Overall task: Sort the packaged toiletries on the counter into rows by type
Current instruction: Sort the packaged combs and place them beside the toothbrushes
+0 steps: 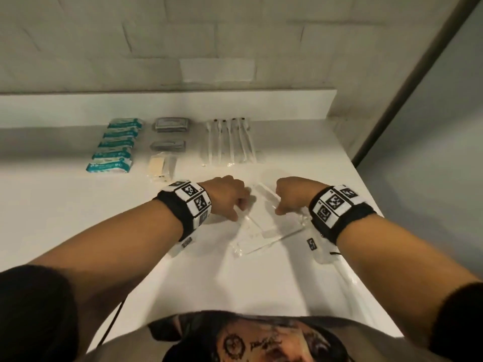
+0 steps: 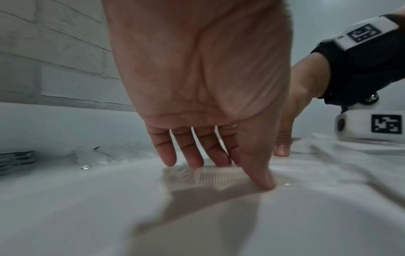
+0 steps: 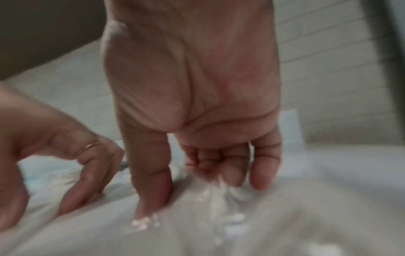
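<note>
The white table (image 1: 78, 205) carries the sorted goods along its far side, set out in rows running near to far so each type stands alone: blue packs (image 1: 115, 146) at the left, grey packs (image 1: 170, 134) beside them with a tan sachet (image 1: 162, 165) at that row's near end, and wrapped toothbrushes (image 1: 230, 142) to the right. Nearer, in the middle, lie clear-wrapped combs (image 1: 264, 220), overlapping and askew, seemingly the last type not yet laid in a row. Both hands come down on them from either side. The left hand (image 1: 227, 197) has its fingers (image 2: 197, 155) nearly straight, tips touching the far edge of a comb (image 2: 221, 176) while the thumb presses the table at its near side; this grip is open, probably steadying or sliding the packet. The right hand (image 1: 292, 194) has its fingers curled, thumb and fingertips (image 3: 232, 173) pinching crinkled wrap (image 3: 217, 204), so it is closed on a comb packet, likely to peel it off the pile. The view there is blurred, so which comb it holds I cannot tell.
</note>
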Motion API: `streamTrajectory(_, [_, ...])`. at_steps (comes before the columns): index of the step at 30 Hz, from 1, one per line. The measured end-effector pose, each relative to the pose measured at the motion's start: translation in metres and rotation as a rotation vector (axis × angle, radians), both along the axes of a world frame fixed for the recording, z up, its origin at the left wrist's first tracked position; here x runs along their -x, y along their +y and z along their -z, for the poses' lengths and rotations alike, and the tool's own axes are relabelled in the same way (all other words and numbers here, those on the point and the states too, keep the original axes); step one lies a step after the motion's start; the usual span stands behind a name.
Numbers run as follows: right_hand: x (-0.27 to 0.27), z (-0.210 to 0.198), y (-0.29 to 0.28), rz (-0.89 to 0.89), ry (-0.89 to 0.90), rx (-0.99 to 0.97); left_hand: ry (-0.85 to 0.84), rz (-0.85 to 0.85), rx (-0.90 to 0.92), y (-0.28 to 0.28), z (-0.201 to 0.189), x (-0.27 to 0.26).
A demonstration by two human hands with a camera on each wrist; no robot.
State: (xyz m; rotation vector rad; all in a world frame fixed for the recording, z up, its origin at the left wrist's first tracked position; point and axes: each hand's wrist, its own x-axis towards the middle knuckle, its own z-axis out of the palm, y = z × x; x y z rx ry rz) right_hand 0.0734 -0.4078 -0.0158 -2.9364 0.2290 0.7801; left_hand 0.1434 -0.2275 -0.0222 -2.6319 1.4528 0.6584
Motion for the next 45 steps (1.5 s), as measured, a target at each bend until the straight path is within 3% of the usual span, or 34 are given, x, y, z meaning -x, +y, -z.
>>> streamTrajectory(4, [0.021, -0.013, 0.005, 0.064, -0.114, -0.04, -0.05, -0.013, -0.052, 0.0, 0.004, 0.011])
streamTrajectory(8, [0.052, -0.021, 0.017, 0.125, -0.212, -0.3, -0.044, -0.043, -0.025, 0.006, 0.004, 0.016])
streamTrajectory(12, [0.076, -0.002, 0.04, -0.031, -0.129, -0.103, -0.054, -0.055, 0.047, 0.022, -0.006, 0.018])
streamTrajectory(17, [0.074, 0.006, 0.063, 0.016, -0.094, 0.02, -0.109, -0.2, 0.273, 0.061, -0.037, 0.009])
streamTrajectory(23, [0.068, 0.004, 0.095, 0.006, 0.013, 0.091, -0.066, -0.144, -0.089, 0.118, -0.039, 0.004])
streamTrajectory(27, [0.072, 0.006, 0.112, 0.016, 0.039, 0.06, -0.067, -0.117, -0.088, 0.125, -0.012, 0.015])
streamTrajectory(30, [0.08, 0.0, 0.104, 0.152, -0.059, -0.004, -0.15, -0.095, -0.08, 0.123, -0.003, 0.016])
streamTrajectory(33, [0.093, -0.012, 0.072, 0.413, -0.153, 0.009, -0.241, -0.082, -0.119, 0.12, -0.001, 0.012])
streamTrajectory(35, [0.107, -0.017, 0.052, 0.533, -0.111, 0.087, -0.229, -0.089, -0.148, 0.117, -0.002, 0.01])
streamTrajectory(38, [0.122, -0.013, 0.039, 0.595, 0.001, 0.179, -0.204, -0.085, -0.192, 0.112, -0.004, 0.008])
streamTrajectory(45, [0.122, -0.006, 0.03, 0.614, 0.024, 0.172, -0.125, -0.089, -0.183, 0.109, -0.001, 0.006])
